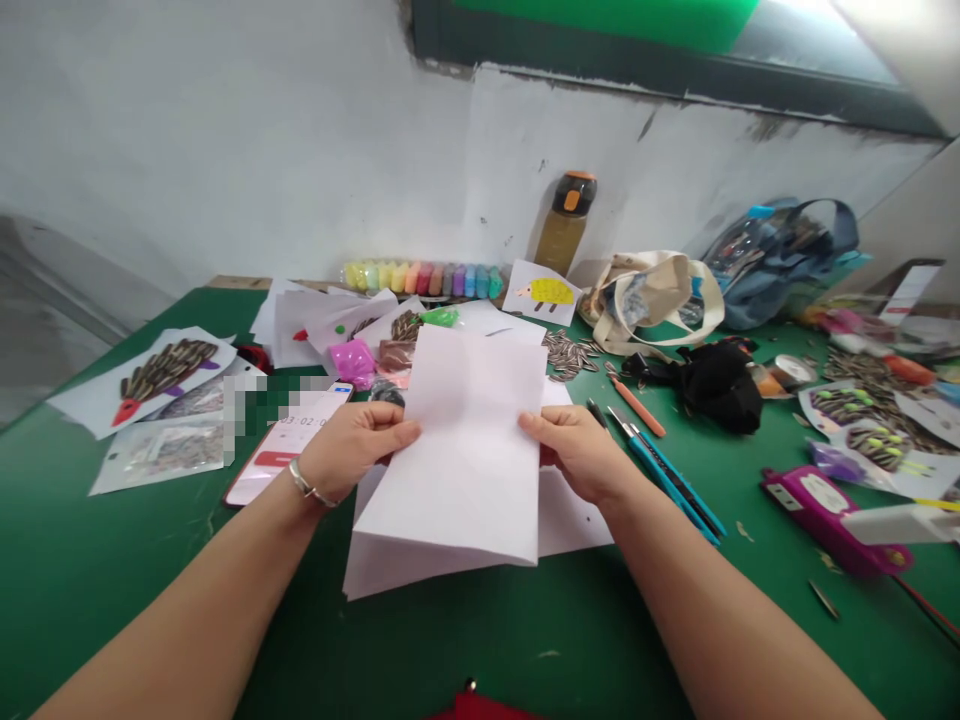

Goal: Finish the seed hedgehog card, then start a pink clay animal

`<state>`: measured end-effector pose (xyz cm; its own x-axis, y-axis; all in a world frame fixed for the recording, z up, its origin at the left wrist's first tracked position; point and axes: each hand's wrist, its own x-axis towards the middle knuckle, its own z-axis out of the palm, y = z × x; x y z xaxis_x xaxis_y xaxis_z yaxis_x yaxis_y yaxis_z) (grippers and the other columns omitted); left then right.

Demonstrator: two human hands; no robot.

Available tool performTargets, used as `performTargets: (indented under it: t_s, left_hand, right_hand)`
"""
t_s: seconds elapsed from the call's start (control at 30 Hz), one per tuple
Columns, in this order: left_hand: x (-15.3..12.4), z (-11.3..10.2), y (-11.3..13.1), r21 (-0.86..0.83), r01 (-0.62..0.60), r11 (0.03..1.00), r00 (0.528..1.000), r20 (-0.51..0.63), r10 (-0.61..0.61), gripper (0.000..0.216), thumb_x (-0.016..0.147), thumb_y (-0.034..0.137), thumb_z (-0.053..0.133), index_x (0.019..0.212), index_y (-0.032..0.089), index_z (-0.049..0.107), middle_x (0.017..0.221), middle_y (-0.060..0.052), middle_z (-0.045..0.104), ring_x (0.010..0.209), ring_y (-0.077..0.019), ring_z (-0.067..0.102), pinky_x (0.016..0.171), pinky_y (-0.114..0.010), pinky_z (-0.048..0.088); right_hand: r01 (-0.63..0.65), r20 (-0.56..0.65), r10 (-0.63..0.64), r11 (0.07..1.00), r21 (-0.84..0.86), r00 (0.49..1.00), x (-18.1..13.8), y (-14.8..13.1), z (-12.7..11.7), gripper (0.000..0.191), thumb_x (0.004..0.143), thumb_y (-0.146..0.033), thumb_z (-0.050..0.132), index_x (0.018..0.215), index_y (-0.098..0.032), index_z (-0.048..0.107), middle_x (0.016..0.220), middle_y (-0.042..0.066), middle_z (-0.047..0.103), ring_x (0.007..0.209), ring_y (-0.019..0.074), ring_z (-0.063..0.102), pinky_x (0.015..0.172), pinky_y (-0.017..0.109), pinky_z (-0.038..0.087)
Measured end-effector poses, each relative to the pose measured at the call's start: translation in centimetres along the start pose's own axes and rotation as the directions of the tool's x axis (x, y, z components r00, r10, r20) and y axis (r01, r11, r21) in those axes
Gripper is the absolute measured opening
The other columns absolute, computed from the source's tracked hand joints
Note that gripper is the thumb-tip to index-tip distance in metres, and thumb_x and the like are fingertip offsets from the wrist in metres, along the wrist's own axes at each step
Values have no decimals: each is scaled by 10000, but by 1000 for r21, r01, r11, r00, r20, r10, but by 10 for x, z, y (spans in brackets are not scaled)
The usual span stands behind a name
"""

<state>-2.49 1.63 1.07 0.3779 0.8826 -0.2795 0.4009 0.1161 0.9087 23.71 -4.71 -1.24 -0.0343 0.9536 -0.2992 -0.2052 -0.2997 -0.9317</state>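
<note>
A folded sheet of white paper (469, 440) is held up over the green table (105, 570), gripped on both sides. My left hand (356, 445) pinches its left edge, thumb on top; a bracelet circles that wrist. My right hand (577, 450) pinches the right edge the same way. More white sheets (570, 515) lie flat on the table under the held one. A phone (289, 445) with a lit screen lies just left of my left hand.
Sunflower seeds (570, 355), seed hedgehog pictures (161, 375), a row of coloured clay (424, 278), a bottle (564, 225) and bags (652, 295) crowd the back. Blue utility knives (664, 475), a pencil (637, 407) and a purple glue gun (825, 515) lie to the right.
</note>
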Motion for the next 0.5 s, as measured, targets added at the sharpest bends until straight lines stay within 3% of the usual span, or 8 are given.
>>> performTargets:
  t_s: [0.1,0.2,0.37,0.5]
  left_hand:
    - [0,0,0,12,-10,1000,1000,-21,10,325,682,479,688,620,183,567,560,23,498,521,-116,455,481,-226,362]
    - [1,-1,-1,24,-66,998,994,-85,68,350,680,483,688,572,186,537,551,32,460,513,-106,414,485,-227,344]
    - [2,-3,-2,61,-85,994,986,-137,93,347,691,484,669,548,199,531,539,31,453,499,-105,390,466,-229,322]
    - [2,-3,-1,15,-89,996,980,-178,90,347,675,475,681,532,197,530,521,41,439,484,-98,381,454,-226,313]
  right_hand:
    - [41,-23,-40,999,29,999,-1,1,3,354,712,-507,753,664,-162,691,631,28,663,576,130,594,562,275,490]
    - [-48,52,46,998,38,998,-2,2,5,373,698,-526,758,711,-157,705,695,52,693,639,160,634,608,307,519]
    - [-19,45,18,1000,8,999,-2,3,8,389,685,-514,770,560,-170,638,554,5,616,518,112,558,506,253,455]
    - [-88,112,87,996,6,990,-3,5,7,367,696,-524,760,656,-167,689,652,35,680,587,143,618,577,289,498]
